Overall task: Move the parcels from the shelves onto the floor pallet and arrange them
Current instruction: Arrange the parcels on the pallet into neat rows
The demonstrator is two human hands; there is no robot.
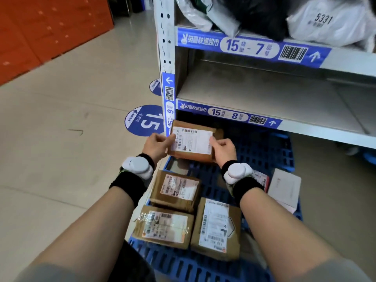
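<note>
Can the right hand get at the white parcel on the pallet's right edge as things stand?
Probably not yet. The right hand and left hand both grip the cardboard box above the pallet. The white parcel lies uncovered beside the right forearm, so once the box is set down the way looks free.

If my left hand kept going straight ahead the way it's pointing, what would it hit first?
Probably the white shelf upright with its blue barcode strip, just beyond the left hand gripping the brown cardboard parcel; depth is unclear.

We hold a labelled cardboard parcel (192, 143) in left hand (156, 146) and right hand (223, 149) above the blue pallet (264, 151), where three brown boxes (176, 190) lie.
</note>
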